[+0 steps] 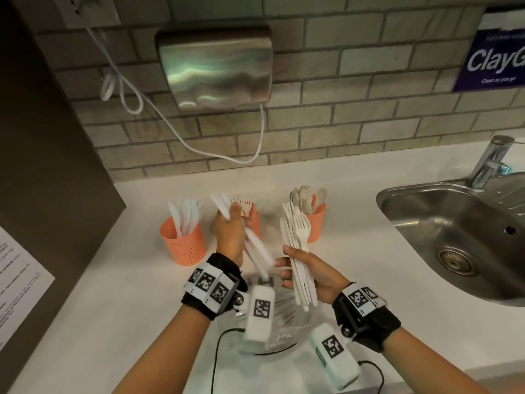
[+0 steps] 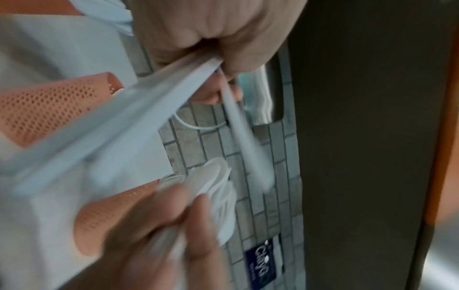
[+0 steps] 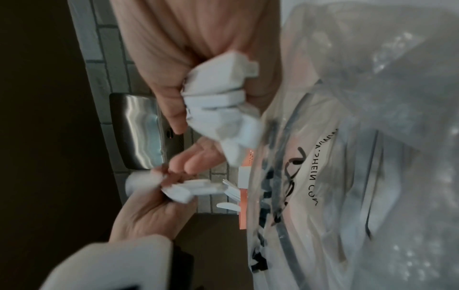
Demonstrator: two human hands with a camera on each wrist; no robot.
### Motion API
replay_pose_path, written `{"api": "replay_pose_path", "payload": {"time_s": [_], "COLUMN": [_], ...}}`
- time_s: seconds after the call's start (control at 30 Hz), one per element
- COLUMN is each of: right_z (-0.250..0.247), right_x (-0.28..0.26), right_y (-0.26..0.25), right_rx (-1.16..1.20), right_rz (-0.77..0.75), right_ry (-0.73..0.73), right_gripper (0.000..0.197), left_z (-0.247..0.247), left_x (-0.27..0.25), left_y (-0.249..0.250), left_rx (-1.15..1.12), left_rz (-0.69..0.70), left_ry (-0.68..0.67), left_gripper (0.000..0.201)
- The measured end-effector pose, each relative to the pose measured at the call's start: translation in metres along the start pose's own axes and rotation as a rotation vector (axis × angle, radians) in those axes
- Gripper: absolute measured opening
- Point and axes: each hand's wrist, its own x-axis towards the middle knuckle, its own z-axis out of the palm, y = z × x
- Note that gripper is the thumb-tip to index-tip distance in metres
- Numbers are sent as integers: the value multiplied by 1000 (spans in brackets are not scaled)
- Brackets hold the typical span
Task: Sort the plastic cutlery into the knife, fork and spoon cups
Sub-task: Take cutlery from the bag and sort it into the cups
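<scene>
a grey-beige brick-tile wall [image 1: 326, 103] carries a steel hand dryer [image 1: 214, 66], a white socket plate [image 1: 85, 9] with looped cable [image 1: 125, 92] and a blue poster [image 1: 494, 55], above a white tabletop [image 1: 119, 294] with steel sink [image 1: 460, 231] and tap [image 1: 488, 160].

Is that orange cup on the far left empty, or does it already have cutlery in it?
Not empty. The left orange cup stands upright on the counter with several white knives sticking up out of its rim.
</scene>
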Motion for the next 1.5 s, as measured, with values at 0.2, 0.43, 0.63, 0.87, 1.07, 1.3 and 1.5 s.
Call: {"api": "replay_pose_path", "payload": {"time_s": [0.2, 0.43, 0.63, 0.87, 1.07, 1.3, 1.5], "right_z": [1, 8, 6, 9, 9, 9, 10], "right_x": [-3, -1, 0, -1, 0, 5, 2], "right_y": [-2, 2, 3, 0, 0, -1, -7], "right_rx": [34, -29, -17, 41, 51, 23, -69], "right_rz": [19, 21, 69, 74, 35, -11, -34], "right_ry": [-83, -147, -200, -165, -138, -65, -19], "right_gripper": [19, 38, 34, 16, 17, 19, 19], "left_z": [-8, 5, 7, 9, 12, 12, 15], "left_x": [-4, -21, -16, -7, -7, -11, -17], "left_y": [24, 15, 6, -6, -10, -14, -15], "left_rx": [-177, 335, 485, 380, 319, 287, 252], "left_rz": [-237, -31, 116, 208, 356, 203, 139], "left_ry": [-200, -281, -198, -83, -10, -196, -204], "left_gripper": [10, 9, 21, 8, 23, 14, 25]}}
